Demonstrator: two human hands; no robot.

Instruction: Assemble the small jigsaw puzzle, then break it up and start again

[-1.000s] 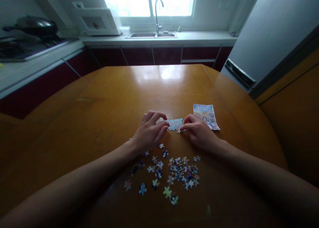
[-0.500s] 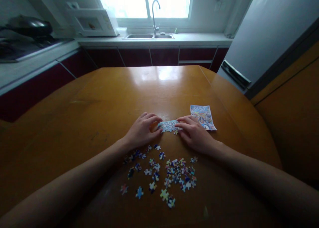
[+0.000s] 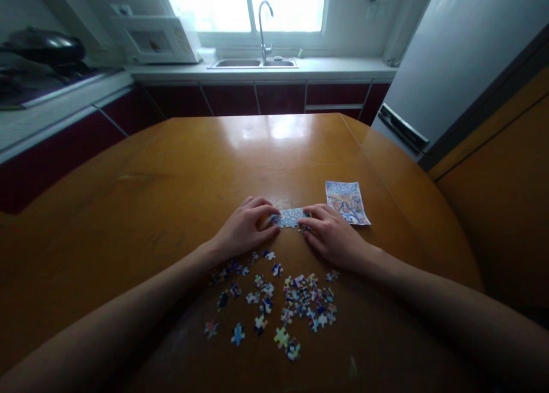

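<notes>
A strip of joined light-blue jigsaw puzzle pieces (image 3: 290, 217) lies flat on the table between my hands. My left hand (image 3: 249, 223) grips its left end, with the fingers along the far edge and the thumb at the near edge. At the other end, my right hand (image 3: 332, 231) holds the strip with bent fingers over its corner, partly hiding it. Under the right fingertips, a small piece or tab juts from the near edge. Loose puzzle pieces (image 3: 302, 294) lie scattered in front of the hands, several of them overlapping.
A printed picture sheet (image 3: 346, 201) lies just beyond my right hand. The wooden table (image 3: 193, 164) has a rounded outline. Behind it stand a counter with a sink (image 3: 253, 63) and a faucet. A fridge (image 3: 433, 67) is at the right, and a pan (image 3: 45, 45) sits on the stove at left.
Both hands have shifted slightly; the left fingers now reach a little farther over the strip, and the right fingers have moved slightly left. The loose pieces look unchanged.
</notes>
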